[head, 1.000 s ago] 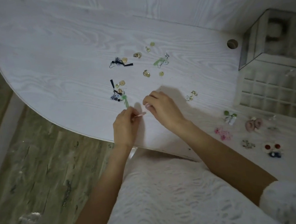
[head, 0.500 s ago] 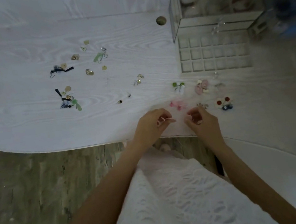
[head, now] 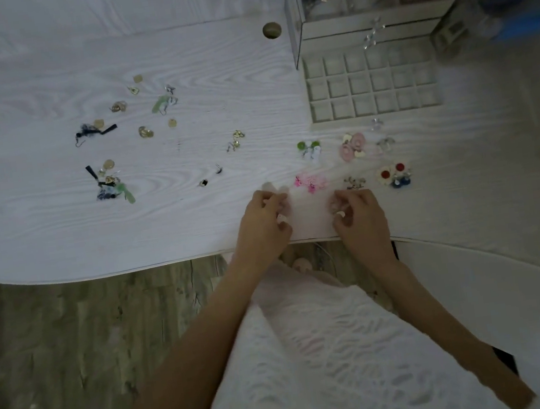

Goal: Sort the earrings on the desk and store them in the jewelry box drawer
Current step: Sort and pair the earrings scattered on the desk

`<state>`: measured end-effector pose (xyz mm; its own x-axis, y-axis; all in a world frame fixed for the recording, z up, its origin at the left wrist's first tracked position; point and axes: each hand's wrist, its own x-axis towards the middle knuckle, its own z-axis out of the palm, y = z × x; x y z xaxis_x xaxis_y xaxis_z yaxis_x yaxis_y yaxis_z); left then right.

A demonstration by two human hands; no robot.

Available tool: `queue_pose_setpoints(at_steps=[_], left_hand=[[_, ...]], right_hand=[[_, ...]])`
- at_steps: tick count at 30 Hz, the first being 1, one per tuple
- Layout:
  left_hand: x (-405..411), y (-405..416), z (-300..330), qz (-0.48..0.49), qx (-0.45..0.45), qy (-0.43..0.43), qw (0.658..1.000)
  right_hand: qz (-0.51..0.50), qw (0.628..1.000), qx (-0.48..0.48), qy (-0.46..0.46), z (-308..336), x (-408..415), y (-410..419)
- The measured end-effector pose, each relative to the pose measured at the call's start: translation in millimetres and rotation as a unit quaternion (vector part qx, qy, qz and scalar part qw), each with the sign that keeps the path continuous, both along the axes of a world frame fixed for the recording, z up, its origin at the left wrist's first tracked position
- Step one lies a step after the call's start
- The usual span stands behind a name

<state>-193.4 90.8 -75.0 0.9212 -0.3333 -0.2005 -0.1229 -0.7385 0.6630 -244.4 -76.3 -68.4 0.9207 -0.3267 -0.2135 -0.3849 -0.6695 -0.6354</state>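
Observation:
Sorted earring pairs lie near the desk's front right: green, pink flower, bright pink, red and white. Unsorted earrings are scattered at the left and centre. The jewelry box stands at the back right, its divided drawer pulled out with bare compartments. My left hand curls at the desk's front edge, its fingertips on a small pale pink earring. My right hand is curled beside it; whether it holds anything is hidden.
A round cable hole sits left of the box. A blue object, blurred, stands right of the box. The curved front edge of the desk runs under my wrists, with wooden floor below.
My view swung right, bringing the jewelry box into sight. Both hands moved from the left earring cluster to the sorted pairs at the front right, and have spread slightly apart.

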Motion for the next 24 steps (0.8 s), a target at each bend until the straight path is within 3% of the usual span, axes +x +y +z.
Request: queue_pose_setpoints(at_steps=[10, 19, 24], left_hand=[[-10.2, -25.8, -3.6, -0.025, -0.022, -0.003, 0.999], [-12.6, -22.9, -1.8, 0.020, -0.078, 0.056, 0.995], [-2.3, -4.2, 9.9, 0.055, -0.043, 0.035, 0.997]], right_hand=[[0.047, 0.999, 0.004, 0.011, -0.7, 5.2, 17.3], [0.029, 0.999, 0.031, 0.013, 1.6, 7.0, 17.8], [0.062, 0.998, -0.034, 0.000, 13.2, 6.3, 5.8]])
